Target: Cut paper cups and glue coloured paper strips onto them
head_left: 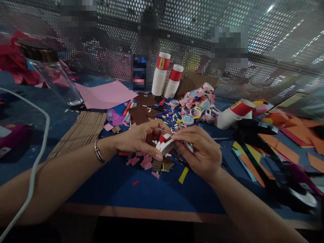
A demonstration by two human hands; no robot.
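Between my two hands is a small white paper piece with red on it (165, 145), curved like part of a cut paper cup. My left hand (149, 138) pinches its left side between thumb and fingers. On its right side, my right hand (198, 146) grips it with thumb and index finger. Below and behind the hands, pink paper scraps (146, 162), brown corrugated bits and a yellow strip (183, 175) lie on the blue table (152, 199). A pile of small decorated cup pieces (197, 104) stands just beyond my right hand.
Two upright cup stacks (160, 74) stand at the back, and another stack (235, 113) leans at right. Corrugated cardboard (78, 131), pink paper (107, 94), a glass bottle (59, 79) and a white cable (47, 131) are at left. Black-handled tools (265, 162) and orange paper lie right.
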